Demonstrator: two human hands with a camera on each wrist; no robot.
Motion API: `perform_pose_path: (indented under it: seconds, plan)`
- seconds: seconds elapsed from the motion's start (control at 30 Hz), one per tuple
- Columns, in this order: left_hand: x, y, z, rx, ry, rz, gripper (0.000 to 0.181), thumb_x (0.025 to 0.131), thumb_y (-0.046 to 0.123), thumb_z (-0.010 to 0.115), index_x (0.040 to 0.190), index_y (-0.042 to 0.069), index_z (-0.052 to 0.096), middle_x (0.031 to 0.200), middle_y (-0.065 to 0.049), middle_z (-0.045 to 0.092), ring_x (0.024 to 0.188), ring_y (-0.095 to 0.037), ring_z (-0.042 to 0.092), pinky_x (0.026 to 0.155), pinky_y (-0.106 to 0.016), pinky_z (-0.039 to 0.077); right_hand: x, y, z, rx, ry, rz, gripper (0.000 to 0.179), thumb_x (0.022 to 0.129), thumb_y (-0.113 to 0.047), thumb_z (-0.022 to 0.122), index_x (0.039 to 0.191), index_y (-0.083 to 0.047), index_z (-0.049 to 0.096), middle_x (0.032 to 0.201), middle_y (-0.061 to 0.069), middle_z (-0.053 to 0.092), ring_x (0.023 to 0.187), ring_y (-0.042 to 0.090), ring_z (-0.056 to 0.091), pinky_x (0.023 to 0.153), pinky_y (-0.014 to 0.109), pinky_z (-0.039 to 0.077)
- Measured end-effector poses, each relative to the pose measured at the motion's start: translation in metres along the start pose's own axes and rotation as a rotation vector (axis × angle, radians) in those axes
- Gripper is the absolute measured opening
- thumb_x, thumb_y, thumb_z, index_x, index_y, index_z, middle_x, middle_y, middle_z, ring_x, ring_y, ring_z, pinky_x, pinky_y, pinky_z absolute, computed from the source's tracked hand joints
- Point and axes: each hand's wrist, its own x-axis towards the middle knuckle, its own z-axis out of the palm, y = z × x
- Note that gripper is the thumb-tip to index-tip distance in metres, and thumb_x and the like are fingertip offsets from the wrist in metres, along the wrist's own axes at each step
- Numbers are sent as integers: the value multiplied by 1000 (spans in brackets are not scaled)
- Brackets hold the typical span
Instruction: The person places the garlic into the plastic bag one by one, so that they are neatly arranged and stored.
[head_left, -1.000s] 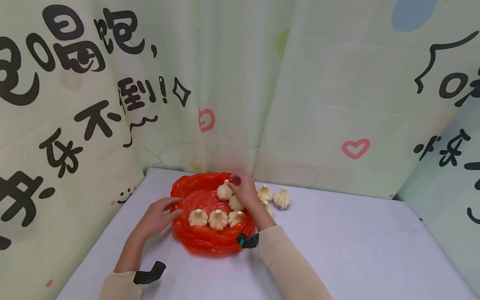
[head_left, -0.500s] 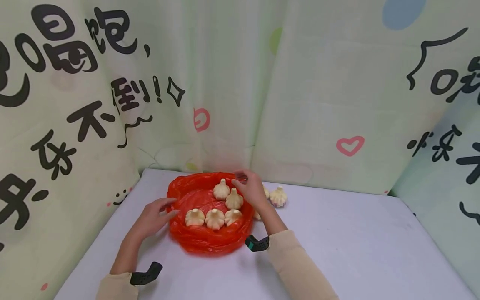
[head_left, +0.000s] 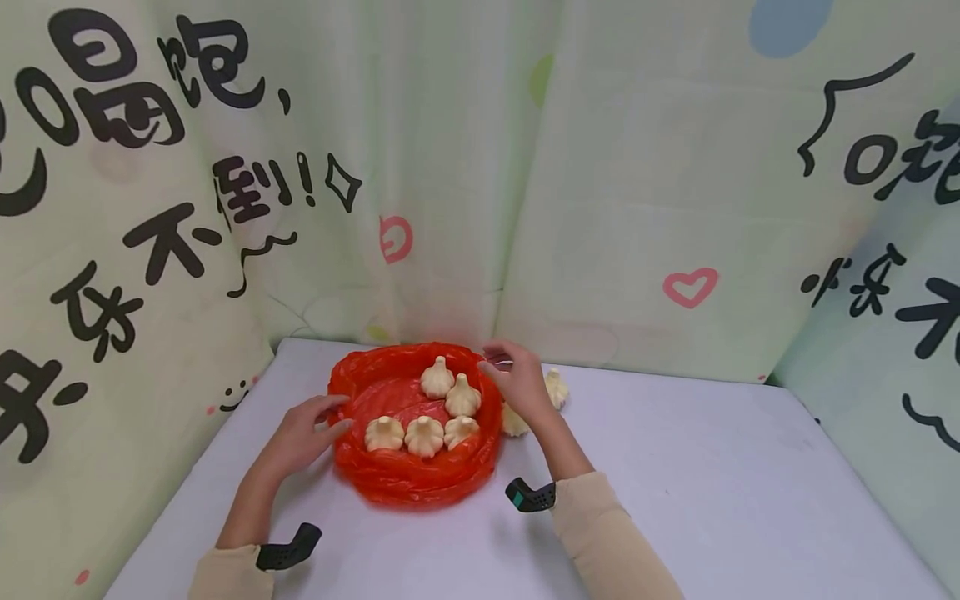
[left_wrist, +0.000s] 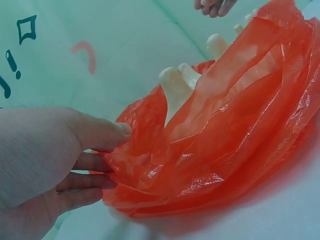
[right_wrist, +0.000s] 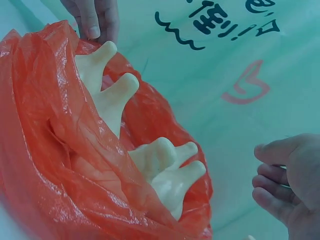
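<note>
A red plastic bag stands with its mouth wide and its rim rolled down. Several pale garlic bulbs sit inside, two at the back right and the others along the front. My left hand holds the bag's left edge, thumb over the rim and fingers against the side. Just off the bag's right rim, my right hand is raised with loosely bent fingers and nothing in them. Beyond it lie more garlic bulbs on the table, one behind the hand and one beside the bag.
The table has a white cover. A pale curtain with dark lettering and a pink heart hangs along its back and sides. Each wrist wears a black camera mount, such as the right one.
My right hand has drawn back from over the bag's garlic to the right, outside the rim, uncovering a bulb at the back right. My left hand keeps its place at the bag.
</note>
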Motion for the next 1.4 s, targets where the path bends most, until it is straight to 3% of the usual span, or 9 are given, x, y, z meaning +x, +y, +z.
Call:
perform_pose_path:
  seconds: [0.87,1.4]
  plan:
    - [-1,1,-2,-1,2,6,51,92,26,64,137,8,50,138,-22,51,123,-42,50,87,-46,58,-13,13,-22,6,48,12,20,89,-10,69,108,-6,69,108,16,70,98,25,67,89,39,57]
    - [0,1,-1,7,5,8,50,92,26,64,137,8,51,137,-21,52,123,-42,50,87,-46,57,-29,29,-30,1,54,58,23,87,-10,71,109,-5,69,106,12,70,100,26,67,89,39,57]
